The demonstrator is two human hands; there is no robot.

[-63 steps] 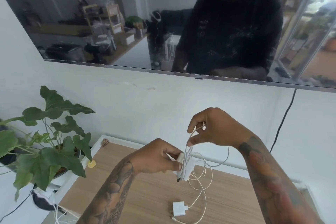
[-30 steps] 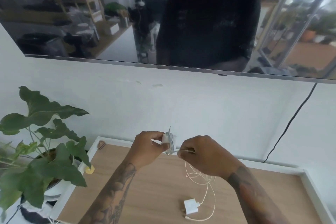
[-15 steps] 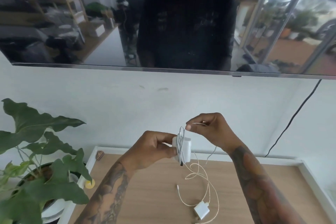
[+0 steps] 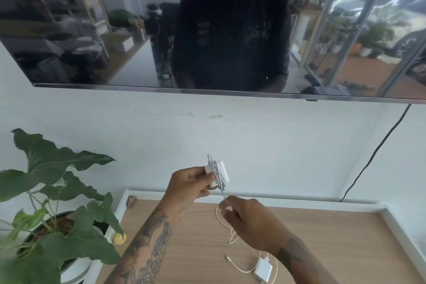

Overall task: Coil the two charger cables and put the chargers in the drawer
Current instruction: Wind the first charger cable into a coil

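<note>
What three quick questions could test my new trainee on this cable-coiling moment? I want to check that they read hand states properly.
1. True or false: the left hand grips the white charger that has cable wound round it.
2. What does the right hand pinch: (a) the second charger, (b) the loose cable running down from the held charger, (c) a leaf of the plant?
3. Fill in: the second charger lies on the wooden ____.

Key: 1 true; 2 b; 3 tabletop.
</note>
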